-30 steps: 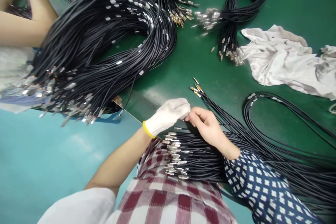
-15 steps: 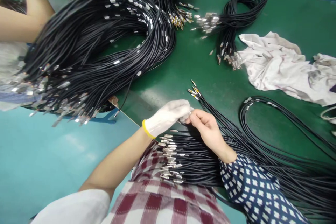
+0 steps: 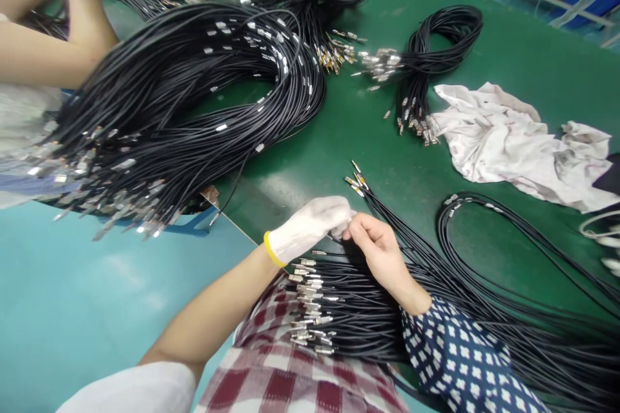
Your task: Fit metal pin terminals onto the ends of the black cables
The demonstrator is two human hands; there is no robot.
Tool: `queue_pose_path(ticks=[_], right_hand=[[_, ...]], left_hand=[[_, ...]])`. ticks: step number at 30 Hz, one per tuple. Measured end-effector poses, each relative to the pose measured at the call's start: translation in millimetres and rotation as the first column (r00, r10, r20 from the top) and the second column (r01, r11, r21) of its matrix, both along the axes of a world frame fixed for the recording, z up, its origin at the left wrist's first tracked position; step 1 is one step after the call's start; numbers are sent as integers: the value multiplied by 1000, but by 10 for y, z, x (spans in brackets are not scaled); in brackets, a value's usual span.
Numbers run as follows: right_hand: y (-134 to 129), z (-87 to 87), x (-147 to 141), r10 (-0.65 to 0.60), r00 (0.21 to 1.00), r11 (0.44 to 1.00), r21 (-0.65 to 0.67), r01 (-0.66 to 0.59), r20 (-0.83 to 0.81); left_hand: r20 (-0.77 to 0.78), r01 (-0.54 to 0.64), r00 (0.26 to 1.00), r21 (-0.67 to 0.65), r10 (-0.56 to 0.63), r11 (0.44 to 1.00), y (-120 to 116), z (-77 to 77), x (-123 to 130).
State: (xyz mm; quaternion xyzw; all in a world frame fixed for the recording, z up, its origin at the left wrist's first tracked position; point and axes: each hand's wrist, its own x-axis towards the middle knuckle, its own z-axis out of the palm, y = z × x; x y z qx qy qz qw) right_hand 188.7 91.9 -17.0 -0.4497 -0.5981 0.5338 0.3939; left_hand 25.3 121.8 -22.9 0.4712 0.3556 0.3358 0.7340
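My left hand (image 3: 314,222), in a white glove with a yellow cuff, is closed, its fingertips meeting those of my bare right hand (image 3: 375,242). The right thumb and forefinger are pinched together. Whatever sits between the fingertips is small and mostly hidden by the glove and fingers. A short stretch of dark cable shows just under the hands; whether it is held I cannot tell. Directly below lies a row of black cables (image 3: 361,310) with metal connectors (image 3: 310,303) at their left ends. Several cable ends with yellow-marked tips (image 3: 357,182) point up beyond my right hand.
A large looped bundle of black cables (image 3: 194,90) lies at the left, beside another person's arms (image 3: 58,45). Smaller coils (image 3: 440,39) are farther back. A crumpled white cloth (image 3: 518,142) and a cable loop (image 3: 440,226) lie at the right. The green table's edge (image 3: 237,226) runs near my left hand.
The view has tilted slightly, so everything on the table sits a little lower. My hands stay together in the same pinch, with hardly any movement relative to the cables.
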Motion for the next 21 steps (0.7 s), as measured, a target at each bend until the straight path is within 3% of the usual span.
queue_pose_path(ticks=[2, 4, 6, 7, 8, 10, 12, 13, 14, 15, 17, 19, 21], right_hand=[[-4, 45, 24, 53, 992, 992, 109, -65, 110], [11, 113, 86, 159, 940, 941, 243, -237, 302], [55, 165, 183, 160, 849, 873, 330, -360, 504], [87, 173, 237, 64, 821, 875, 364, -319, 567], [121, 168, 288, -89, 768, 895, 390, -218, 634], [183, 123, 365, -317, 546, 907, 415, -62, 775], [218, 70, 400, -349, 393, 919, 392, -33, 851], [224, 55, 405, -345, 361, 925, 380, -29, 867], [223, 53, 409, -339, 363, 929, 371, -20, 868], [217, 63, 415, -329, 395, 933, 359, 0, 858], [199, 112, 447, -258, 548, 959, 280, 45, 796], [182, 168, 506, -97, 747, 992, 123, 21, 657], [167, 203, 568, 48, 855, 998, 5, -59, 517]], left_hand=[[-9, -51, 999, 24, 52, 998, -11, 22, -22], [-99, -163, 980, 126, 175, 979, -28, 48, -53], [-285, -231, 899, 338, 333, 912, -57, 59, -69], [-380, -188, 837, 474, 393, 860, -77, 54, -64], [-463, -80, 776, 600, 428, 796, -103, 42, -49], [-576, 248, 704, 748, 415, 616, -165, 3, 4], [-657, 509, 668, 746, 349, 430, -228, -38, 61], [-684, 577, 657, 727, 318, 372, -254, -52, 81], [-700, 606, 649, 712, 297, 354, -271, -61, 90], [-703, 595, 649, 708, 291, 381, -281, -63, 88], [-683, 469, 655, 703, 324, 534, -277, -49, 54], [-642, 215, 659, 660, 392, 720, -250, -16, -1], [-578, -62, 683, 563, 446, 824, -214, 25, -50]])
